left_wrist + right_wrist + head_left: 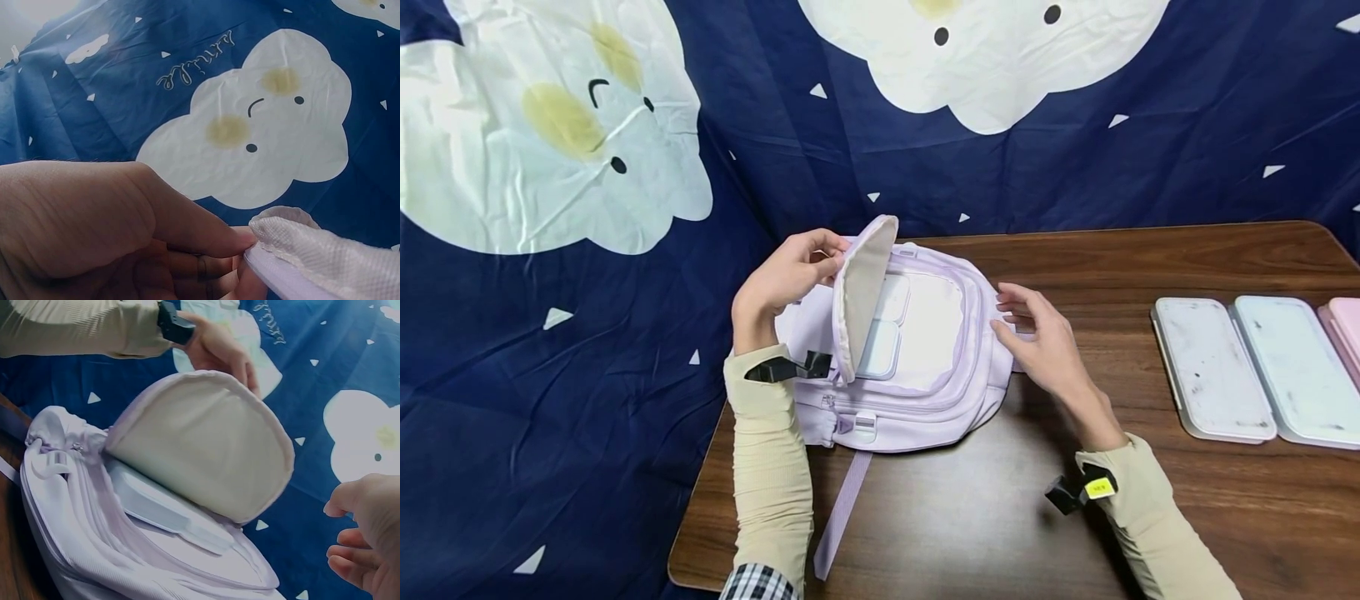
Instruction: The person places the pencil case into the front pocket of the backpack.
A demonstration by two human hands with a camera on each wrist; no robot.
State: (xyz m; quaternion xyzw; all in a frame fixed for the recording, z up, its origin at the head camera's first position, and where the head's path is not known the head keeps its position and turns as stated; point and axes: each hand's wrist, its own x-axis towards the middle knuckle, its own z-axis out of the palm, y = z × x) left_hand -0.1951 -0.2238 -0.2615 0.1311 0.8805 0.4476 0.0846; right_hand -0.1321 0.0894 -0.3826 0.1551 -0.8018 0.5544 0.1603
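Observation:
A pale lilac backpack point(981, 408) lies on the table with its front pocket unzipped. My left hand point(786, 279) pinches the edge of the pocket flap point(861, 308) between thumb and fingers and holds it raised, its cream lining showing in the right wrist view. Two pale, rounded flat cases sit inside the pocket: a light blue case point(880, 350) toward me and a whitish case point(891, 298) beyond it. My right hand point(1045, 342) is beside the bag's right side, fingers loosely bent with nothing in them.
To the right, a scuffed white case point(1216, 367), a pale blue case point(1300, 367) and a pink case point(1347, 325) lie side by side on the wooden table point(962, 533). A lilac strap point(842, 517) trails toward me. Blue cloud-print cloth point(760, 108) hangs behind and left.

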